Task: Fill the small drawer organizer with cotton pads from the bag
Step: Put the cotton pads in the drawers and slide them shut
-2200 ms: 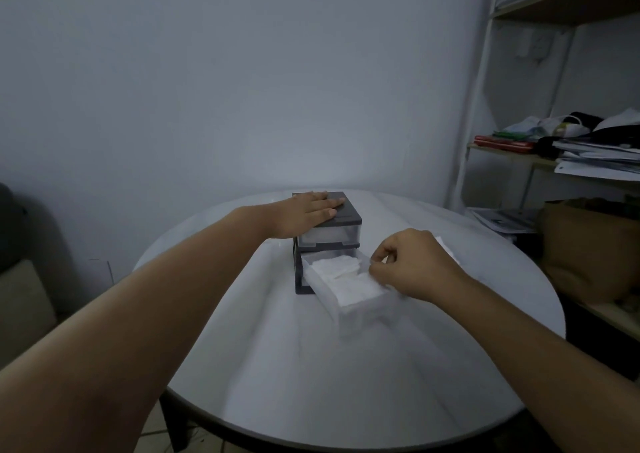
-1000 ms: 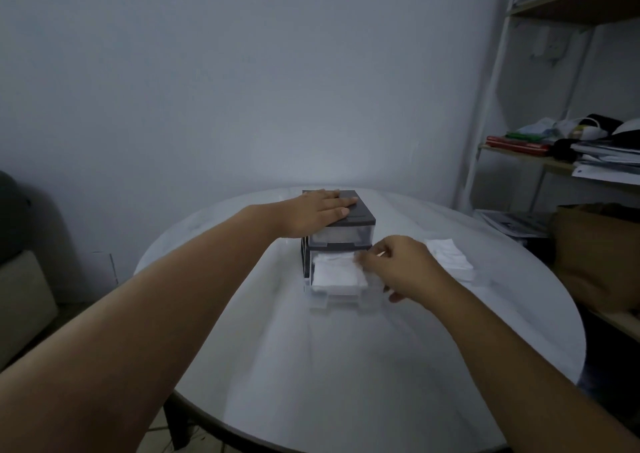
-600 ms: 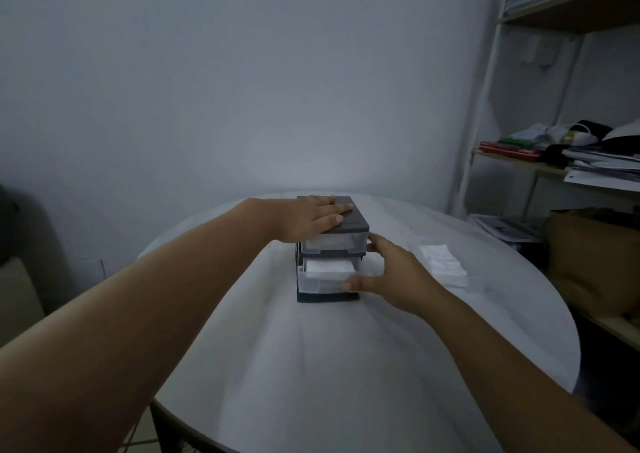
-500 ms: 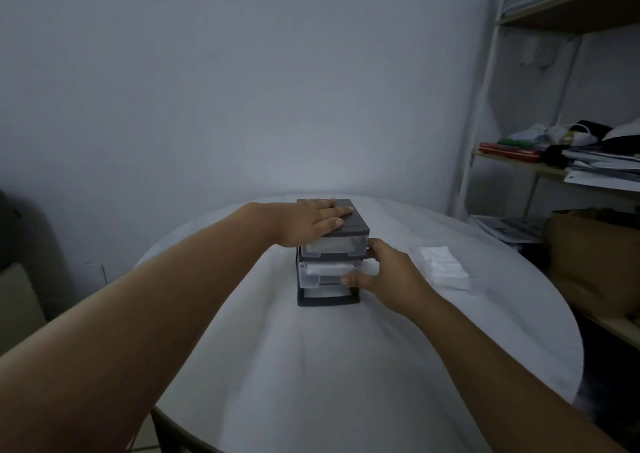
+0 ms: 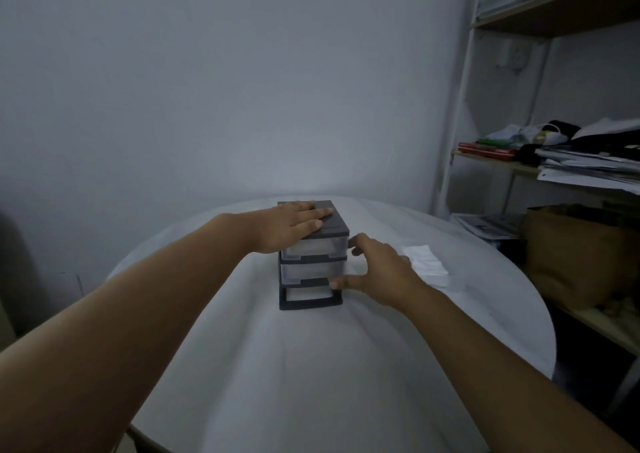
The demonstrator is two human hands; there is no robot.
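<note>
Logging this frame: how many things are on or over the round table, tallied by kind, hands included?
Drawer organizer: 1
Bag of cotton pads: 1
Hands: 2 (left hand flat on the organizer's top, right hand at its front right corner)
Total: 4

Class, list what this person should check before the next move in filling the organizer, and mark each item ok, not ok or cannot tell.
1. Left hand flat on organizer, steadying it: ok.
2. Middle drawer pushed in flush: ok.
3. Top drawer holds pads: cannot tell.
4. Bottom slot has a drawer: cannot tell.
5. Right hand holds nothing: ok.
6. Bag on table, just right of right hand: ok.
</note>
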